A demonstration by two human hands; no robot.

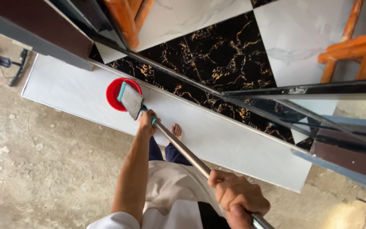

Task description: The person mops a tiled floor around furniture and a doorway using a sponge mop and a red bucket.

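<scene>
Mop (131, 101) head over red bucket (116, 93) on pale step. Metal handle runs diagonal, bucket end far, near end low right. Left hand (146, 123) wrapped low, nearer bucket; right hand (237, 195) fisted on upper shaft.

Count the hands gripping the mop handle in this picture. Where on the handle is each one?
2. The left hand grips the metal handle low down, just above the mop head over the red bucket. The right hand grips it near the upper end, close to the camera.
</scene>
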